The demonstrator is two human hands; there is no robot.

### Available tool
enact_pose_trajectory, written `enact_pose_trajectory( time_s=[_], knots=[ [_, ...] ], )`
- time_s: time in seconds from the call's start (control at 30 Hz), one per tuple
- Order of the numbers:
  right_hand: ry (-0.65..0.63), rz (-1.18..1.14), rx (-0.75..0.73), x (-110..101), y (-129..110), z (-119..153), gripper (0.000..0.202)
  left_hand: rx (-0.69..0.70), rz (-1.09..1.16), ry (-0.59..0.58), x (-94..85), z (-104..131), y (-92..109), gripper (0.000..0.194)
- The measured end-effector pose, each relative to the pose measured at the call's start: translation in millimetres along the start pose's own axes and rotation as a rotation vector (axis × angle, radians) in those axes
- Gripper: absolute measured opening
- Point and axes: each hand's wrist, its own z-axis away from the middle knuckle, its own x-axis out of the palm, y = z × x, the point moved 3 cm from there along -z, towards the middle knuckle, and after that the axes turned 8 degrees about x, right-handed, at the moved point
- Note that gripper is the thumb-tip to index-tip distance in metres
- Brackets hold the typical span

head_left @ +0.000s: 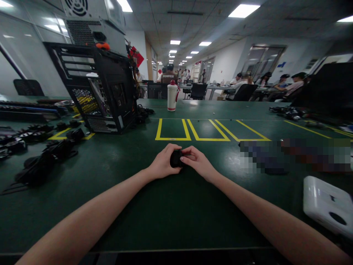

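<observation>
Left hand (162,162) and right hand (197,161) both closed on a small black part (175,158), resting on the counter (176,206). Judged light, rigid; grip its sides.

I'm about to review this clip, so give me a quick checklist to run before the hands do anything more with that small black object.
1. Both hands on the small black object: ok, left hand and right hand grip it from either side.
2. Object resting on the green table: cannot tell, the fingers hide its underside.
3. What the object is: cannot tell, mostly covered.
4. White bottle clear of the hands: ok, well behind the yellow outlines.
5. White device clear of the right forearm: ok, apart.
</observation>
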Motion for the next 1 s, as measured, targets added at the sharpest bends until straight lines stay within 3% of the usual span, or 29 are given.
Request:
enact_pose_trajectory(
  time_s=[0.17,0.5,0.6,0.77,1.0],
  knots=[
    [-0.007,0.014,0.027,0.1,-3.1,1.9,0.030,0.000,-0.005,-0.010,0.6,0.0,0.0,0.057],
    [0.058,0.052,-0.042,3.6,-1.9,5.1,0.019,0.015,-0.018,-0.018,0.3,0.6,-1.0,0.059],
    [0.072,0.051,-0.056,2.4,-2.2,3.9,0.024,0.020,-0.012,-0.017,-0.3,0.2,0.1,0.058],
    [0.017,0.037,0.003,0.5,2.1,1.0,0.037,0.026,-0.020,-0.018,0.1,0.6,-0.7,0.058],
    [-0.034,0.011,-0.008,4.0,-0.5,4.2,0.026,0.036,-0.022,-0.011,0.1,0.7,-0.6,0.058]
  ],
)
